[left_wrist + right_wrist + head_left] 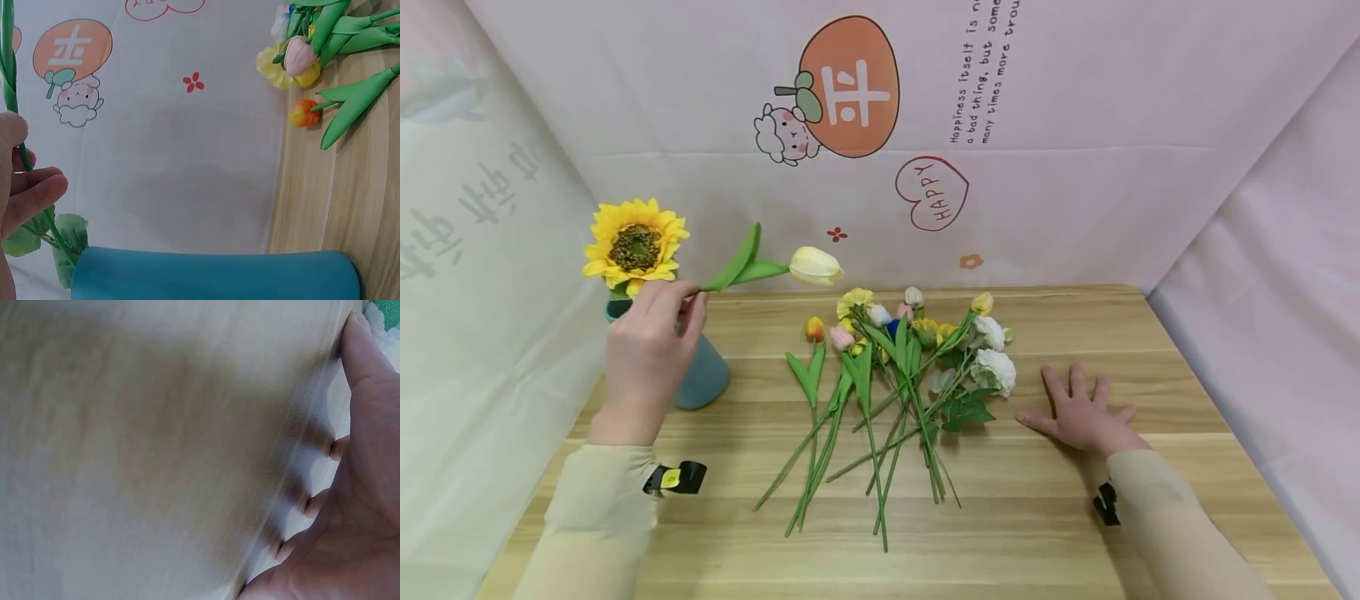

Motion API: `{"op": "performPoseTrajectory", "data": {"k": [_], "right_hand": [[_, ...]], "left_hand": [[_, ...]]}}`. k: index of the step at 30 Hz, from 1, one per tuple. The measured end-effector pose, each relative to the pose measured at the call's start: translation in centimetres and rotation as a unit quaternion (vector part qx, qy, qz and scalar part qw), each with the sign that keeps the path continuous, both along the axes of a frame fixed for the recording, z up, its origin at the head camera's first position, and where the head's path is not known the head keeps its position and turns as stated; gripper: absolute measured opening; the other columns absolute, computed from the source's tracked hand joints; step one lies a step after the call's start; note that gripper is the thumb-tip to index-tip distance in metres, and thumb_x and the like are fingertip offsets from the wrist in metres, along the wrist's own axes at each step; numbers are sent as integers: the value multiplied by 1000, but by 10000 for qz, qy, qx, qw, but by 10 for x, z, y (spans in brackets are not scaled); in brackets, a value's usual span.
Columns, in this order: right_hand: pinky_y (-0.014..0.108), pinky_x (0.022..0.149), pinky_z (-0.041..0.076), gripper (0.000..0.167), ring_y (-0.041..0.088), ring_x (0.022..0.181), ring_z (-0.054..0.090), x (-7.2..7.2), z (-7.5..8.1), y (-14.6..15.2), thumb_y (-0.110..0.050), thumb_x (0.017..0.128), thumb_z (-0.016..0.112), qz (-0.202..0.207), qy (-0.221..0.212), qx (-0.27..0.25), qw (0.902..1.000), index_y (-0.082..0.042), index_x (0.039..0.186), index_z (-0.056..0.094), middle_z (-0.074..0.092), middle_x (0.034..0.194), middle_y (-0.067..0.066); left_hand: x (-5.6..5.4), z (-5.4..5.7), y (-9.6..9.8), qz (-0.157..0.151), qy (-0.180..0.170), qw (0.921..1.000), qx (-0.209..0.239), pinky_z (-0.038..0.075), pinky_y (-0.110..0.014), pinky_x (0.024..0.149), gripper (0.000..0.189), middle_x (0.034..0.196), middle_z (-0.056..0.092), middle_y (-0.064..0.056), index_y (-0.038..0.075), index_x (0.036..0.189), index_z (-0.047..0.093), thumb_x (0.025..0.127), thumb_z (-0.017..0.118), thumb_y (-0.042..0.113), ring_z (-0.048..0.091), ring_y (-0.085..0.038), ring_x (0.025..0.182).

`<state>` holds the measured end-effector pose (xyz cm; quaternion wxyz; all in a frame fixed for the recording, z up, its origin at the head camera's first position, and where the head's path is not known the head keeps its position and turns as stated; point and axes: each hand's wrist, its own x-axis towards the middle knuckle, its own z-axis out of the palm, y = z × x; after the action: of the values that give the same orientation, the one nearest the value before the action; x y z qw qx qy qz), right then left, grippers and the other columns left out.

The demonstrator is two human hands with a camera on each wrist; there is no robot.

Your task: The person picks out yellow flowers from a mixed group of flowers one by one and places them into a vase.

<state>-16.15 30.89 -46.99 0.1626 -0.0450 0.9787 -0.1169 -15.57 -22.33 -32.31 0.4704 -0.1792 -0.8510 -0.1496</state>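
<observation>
My left hand (651, 342) pinches the green stem of a cream-white tulip (816, 266) between thumb and fingers, above a blue vase (702, 375). The bloom leans right, its two leaves just beyond the fingers. In the left wrist view the tulip's stem (59, 240) runs down to the mouth of the vase (215, 275). A yellow sunflower (636, 246) stands in the vase, behind the hand. My right hand (1086, 417) rests on the tabletop with its fingers spread, holding nothing, right of the white flowers (994, 372).
Several loose artificial flowers lie in a crossing pile mid-table, among them an orange tulip (815, 328), a pink tulip (841, 337) and a yellow tulip (982, 303). Their stems point toward the front. A printed white cloth (1060, 200) hangs behind the wooden table (1000, 517) and along both sides.
</observation>
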Motion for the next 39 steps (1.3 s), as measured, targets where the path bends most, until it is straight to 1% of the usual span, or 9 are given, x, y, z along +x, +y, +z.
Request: {"op": "performPoseTrajectory", "data": {"k": [4, 7, 10, 14, 18, 22, 28, 31, 39], "right_hand": [[98, 81, 6, 107, 78, 135, -3, 0, -1, 0, -79, 91, 48, 1, 12, 27, 10000, -7, 163, 13, -1, 160, 42], [98, 81, 6, 107, 78, 135, -3, -1, -2, 0, -79, 91, 48, 7, 23, 29, 10000, -7, 163, 13, -2, 160, 42], [98, 81, 7, 107, 78, 135, -2, 0, -2, 0, -79, 91, 48, 29, 55, 82, 9999, -7, 162, 13, -1, 160, 42], [97, 82, 9, 106, 78, 135, 0, 0, -2, 0, -78, 92, 48, 38, 96, 158, 9998, -7, 162, 14, 1, 160, 42], [97, 82, 9, 107, 78, 135, 0, 0, -2, 0, -79, 91, 48, 9, 96, 140, 9999, -7, 162, 15, 1, 160, 42], [97, 82, 8, 108, 77, 136, -2, 0, -3, 0, -80, 91, 47, 0, 65, 137, 9999, -7, 163, 13, 0, 160, 42], [97, 83, 4, 108, 77, 136, -2, -1, -7, 2, -81, 89, 48, -55, 89, 59, 9999, -9, 163, 14, 0, 160, 41], [97, 83, 4, 108, 77, 136, -2, 0, -6, 2, -81, 90, 48, -65, 95, 31, 9999, -9, 163, 14, 1, 160, 41], [98, 82, 7, 107, 78, 135, -2, -1, -3, 0, -80, 91, 47, -3, 64, 97, 9999, -8, 162, 14, 0, 159, 42]], "left_hand": [[-2, -2, -8, 218, 31, 9997, 99, 52, -48, 55, 11, 85, 64, -21, -6, 102, 71, 97, 69, 4, 62, -35, 71], [-2, -3, -13, 420, 95, 9990, 111, 51, -48, 55, 15, 85, 66, -22, -6, 101, 71, 99, 67, 8, 63, -36, 70], [-3, -4, -18, 616, 145, 9978, 221, 51, -49, 56, 20, 86, 69, -23, -6, 102, 71, 101, 64, 13, 65, -39, 71], [-4, -5, -23, 812, 92, 9949, 586, 53, -56, 68, 24, 91, 72, -26, -7, 104, 73, 103, 62, 15, 66, -45, 76], [-6, -7, -28, 967, -34, 9907, 952, 53, -58, 75, 24, 95, 72, -27, -8, 104, 73, 102, 63, 14, 67, -46, 81], [-6, -12, -32, 1194, -129, 9859, 1169, 52, -59, 70, 22, 95, 73, -27, -8, 104, 73, 101, 64, 12, 68, -46, 80], [-2, -18, -37, 1577, -485, 9784, 1245, 48, -59, 65, 24, 93, 72, -28, -7, 104, 73, 101, 63, 14, 65, -48, 71], [0, -20, -38, 1649, -596, 9763, 1269, 48, -61, 67, 23, 93, 72, -29, -8, 104, 73, 101, 63, 13, 65, -49, 74], [4, -25, -39, 1638, -793, 9717, 1506, 50, -61, 78, 22, 96, 71, -30, -9, 105, 72, 100, 66, 11, 65, -50, 84]]}}
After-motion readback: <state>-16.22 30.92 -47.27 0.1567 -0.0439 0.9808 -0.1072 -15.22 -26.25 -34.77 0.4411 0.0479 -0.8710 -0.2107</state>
